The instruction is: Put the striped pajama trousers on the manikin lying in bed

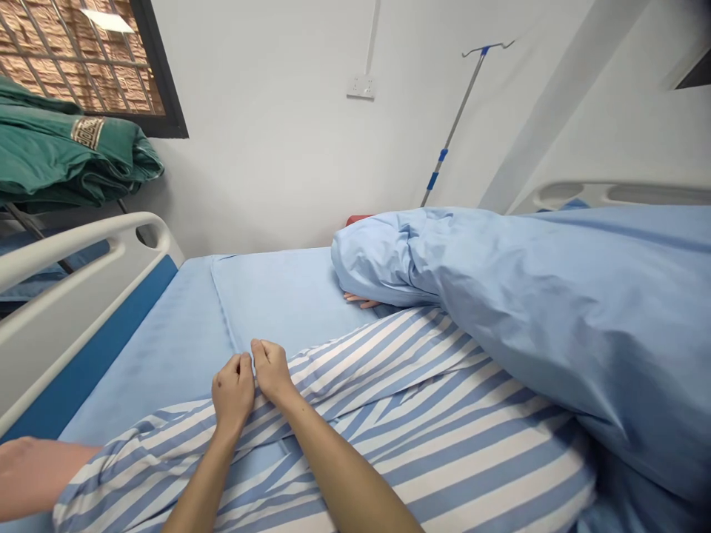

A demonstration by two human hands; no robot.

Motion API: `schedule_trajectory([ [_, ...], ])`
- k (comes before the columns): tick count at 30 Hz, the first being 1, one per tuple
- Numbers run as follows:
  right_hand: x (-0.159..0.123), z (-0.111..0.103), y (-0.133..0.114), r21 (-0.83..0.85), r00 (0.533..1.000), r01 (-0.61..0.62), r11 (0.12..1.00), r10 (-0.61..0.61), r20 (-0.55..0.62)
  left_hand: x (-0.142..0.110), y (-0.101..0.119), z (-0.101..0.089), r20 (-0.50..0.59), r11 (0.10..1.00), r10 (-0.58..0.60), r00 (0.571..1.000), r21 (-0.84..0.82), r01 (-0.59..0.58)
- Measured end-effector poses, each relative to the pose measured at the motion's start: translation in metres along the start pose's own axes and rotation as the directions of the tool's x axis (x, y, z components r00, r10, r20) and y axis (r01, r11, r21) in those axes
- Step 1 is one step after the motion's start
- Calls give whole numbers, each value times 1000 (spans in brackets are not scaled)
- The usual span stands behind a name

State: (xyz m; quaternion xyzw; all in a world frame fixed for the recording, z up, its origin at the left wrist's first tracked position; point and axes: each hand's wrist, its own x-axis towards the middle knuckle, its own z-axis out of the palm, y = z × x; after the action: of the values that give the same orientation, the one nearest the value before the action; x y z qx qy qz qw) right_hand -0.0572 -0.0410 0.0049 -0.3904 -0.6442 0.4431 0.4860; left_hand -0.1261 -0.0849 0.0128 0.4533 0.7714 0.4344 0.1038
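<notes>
The bed [283,289], spread with a pale blue sheet, lies under and beyond the striped trousers [361,363], with a bunched blue quilt [533,289] overlapping them on the right and a white-and-blue end board [83,318] standing beyond their left end. A bare lower leg [47,474] comes out of the trousers at the left. At the trousers' far edge the person's left hand [233,391] and right hand [272,370] sit just beside each other — both curled into fists, though whether any striped cloth is pinched inside cannot be told.
</notes>
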Motion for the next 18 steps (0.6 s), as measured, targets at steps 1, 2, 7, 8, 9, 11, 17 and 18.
schedule_trajectory([
  [1,1,0,0,40,1000,-8,999,8,-2,3,6,0,5,999,3,1000,-43,-3],
  [2,1,0,0,84,1000,-18,996,19,-3,7,13,1,2,994,-5,1000,-107,5],
  [7,7,-2,0,309,993,-115,944,118,9,18,35,17,-48,841,-215,976,-516,160],
  [8,8,-3,1,342,990,-133,930,141,0,16,35,22,-64,836,-244,968,-520,177],
  [9,9,-4,1,367,987,-144,919,160,-13,13,34,26,-87,854,-253,964,-488,180],
  [11,10,-5,2,385,982,-158,909,186,-37,5,28,31,-132,915,-224,966,-369,162],
  [17,11,-5,5,335,984,-140,932,170,-59,-3,19,33,-114,972,-132,985,-212,105],
  [18,11,-5,6,323,984,-142,936,169,-57,-2,19,33,-109,975,-117,987,-204,93],
])
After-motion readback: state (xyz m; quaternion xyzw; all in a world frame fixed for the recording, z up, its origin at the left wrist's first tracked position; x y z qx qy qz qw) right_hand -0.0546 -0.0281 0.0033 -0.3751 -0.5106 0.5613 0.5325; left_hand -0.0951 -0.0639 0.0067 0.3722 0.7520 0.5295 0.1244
